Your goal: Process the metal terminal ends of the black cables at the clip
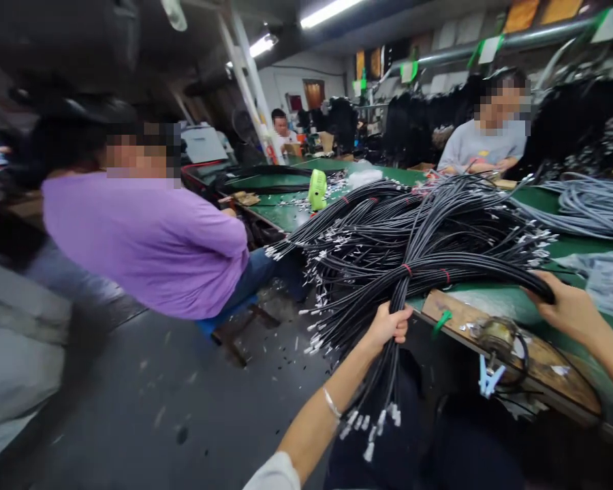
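Note:
My left hand [388,325] is closed around a bundle of black cables [388,374], whose white-tipped ends hang down over my lap. Just above that fist a red tie [407,270] circles the cables. At the right, my right hand [567,306] grips the bend of a thick bunch of black cables [495,264], its fingers partly hidden behind it. Behind both hands lies a large heap of black cables [368,238] with white connectors along its edges. Whether the two held bunches are one looped bundle I cannot tell.
A wooden board [454,316] with a small metal device [498,338] and a light-blue clip [490,376] lines the table's near edge. A green fan-like object [317,190] stands farther back. A person in purple [158,238] sits close at left; another person [485,139] works across the table.

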Demonstrator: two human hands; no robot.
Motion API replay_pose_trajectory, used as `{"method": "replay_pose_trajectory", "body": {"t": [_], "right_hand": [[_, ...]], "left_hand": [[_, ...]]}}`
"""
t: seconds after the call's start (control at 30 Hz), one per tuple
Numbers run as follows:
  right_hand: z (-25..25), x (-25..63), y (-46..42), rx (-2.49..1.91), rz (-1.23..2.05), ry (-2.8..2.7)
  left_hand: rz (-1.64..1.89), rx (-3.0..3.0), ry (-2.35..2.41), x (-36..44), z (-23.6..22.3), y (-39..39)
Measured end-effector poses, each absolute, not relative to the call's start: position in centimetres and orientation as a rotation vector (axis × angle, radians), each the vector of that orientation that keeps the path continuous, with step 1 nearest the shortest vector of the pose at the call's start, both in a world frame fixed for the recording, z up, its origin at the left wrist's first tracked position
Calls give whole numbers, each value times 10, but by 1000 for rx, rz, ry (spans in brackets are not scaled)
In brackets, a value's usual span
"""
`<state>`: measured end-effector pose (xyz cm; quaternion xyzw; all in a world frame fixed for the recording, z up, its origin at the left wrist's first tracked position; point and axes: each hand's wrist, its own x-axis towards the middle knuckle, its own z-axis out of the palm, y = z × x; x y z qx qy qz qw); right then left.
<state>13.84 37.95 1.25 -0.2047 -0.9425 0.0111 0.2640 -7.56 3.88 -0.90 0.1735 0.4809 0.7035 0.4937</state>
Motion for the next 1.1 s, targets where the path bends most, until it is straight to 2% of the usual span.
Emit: {"method": "replay_pose_trajectory", "body": {"t": [0.2, 0.33, 0.47, 0.57, 0.67, 0.77, 0.87, 0.97, 1.1], "right_hand": [[20, 151, 362, -559, 90, -2512], [17, 157, 357, -594, 77, -2567], [35, 161, 339, -681, 46, -2599], [51, 167, 282, -686, -81, -2488], [44, 171, 183, -587, -117, -2105], [6, 165, 84, -365, 109, -2077], [-32, 149, 28, -424, 401, -2070], [-46, 138, 16, -586, 581, -1932], [-33, 144, 22, -601, 723, -1932]], "left_hand": [[1382, 495, 1177, -64, -31, 14], [1386, 475, 1205, -55, -46, 11], [1478, 475, 1283, -50, -51, 14], [1588, 467, 1339, -43, -50, 14], [1668, 436, 1357, -36, -47, 12], [1718, 412, 1359, -32, -46, 10], [1703, 404, 1356, -32, -51, 9], [1699, 364, 1377, -35, -63, 7], [1727, 335, 1425, -34, -80, -2]]}}
